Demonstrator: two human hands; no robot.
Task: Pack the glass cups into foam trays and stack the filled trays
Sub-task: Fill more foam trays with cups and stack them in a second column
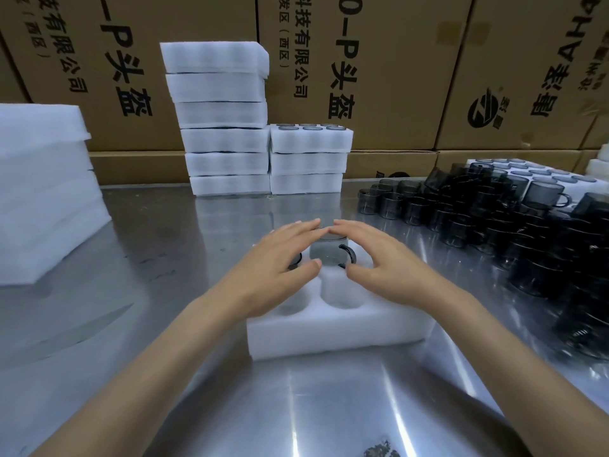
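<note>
Fingers flat, my left hand (280,258) and right hand (379,258) press a smoky glass cup (328,252) into the foam tray (336,328) on the tabletop (158,258), seating it snugly, I'd say.

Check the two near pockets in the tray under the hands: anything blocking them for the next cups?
Nothing visible. Both near pockets of the foam tray look empty; the left hand partly covers one. The hands hover over a seated cup.

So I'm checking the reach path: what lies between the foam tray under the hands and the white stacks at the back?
In the head view, only bare metal table lies between the foam tray and the stacks.
</note>
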